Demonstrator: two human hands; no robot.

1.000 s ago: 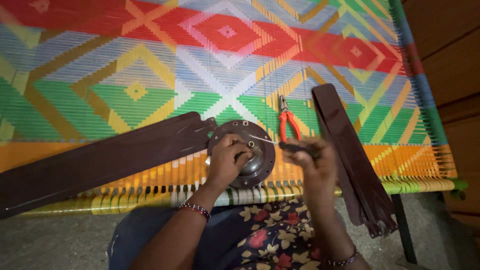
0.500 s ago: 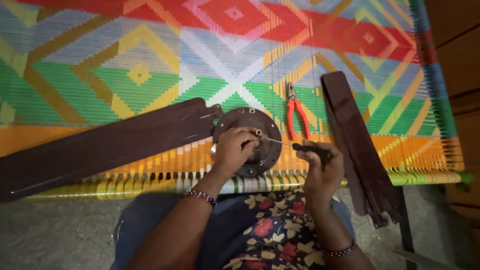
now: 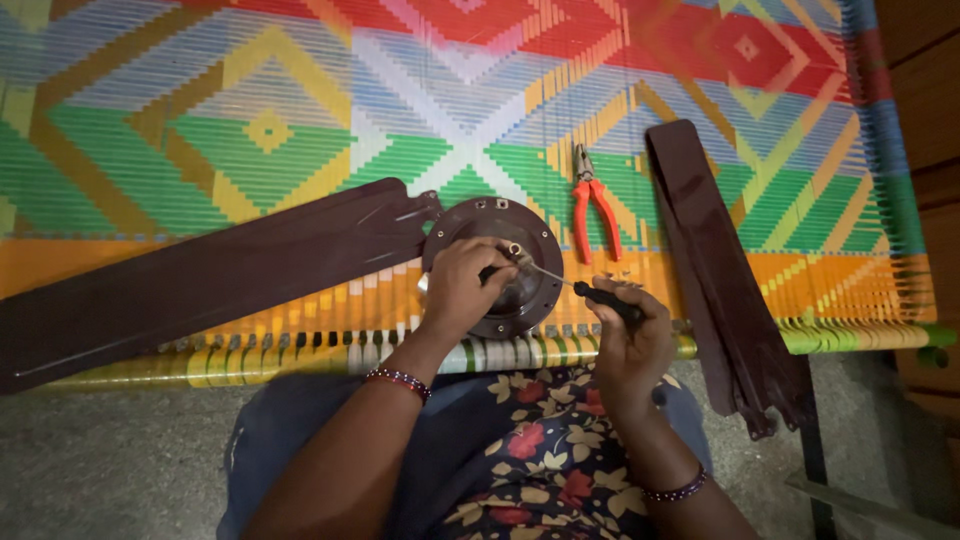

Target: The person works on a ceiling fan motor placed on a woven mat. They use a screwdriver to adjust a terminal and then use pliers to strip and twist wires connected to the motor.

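At the near edge of the woven cot, the left hand (image 3: 462, 285) is curling its fingers over the round, dark metal fan motor housing (image 3: 497, 262), pressing on its smooth dome. The right hand (image 3: 628, 335) is gripping the black handle of a slim screwdriver (image 3: 575, 288), fingers wrapped tight, its thin steel shaft slanting onto the housing's centre. 1 long brown blade (image 3: 200, 275) is extending leftward from the housing. Red-handled pliers (image 3: 592, 205) and stacked flat blades (image 3: 715, 265) are lying on the colourful plastic weave (image 3: 300, 120).
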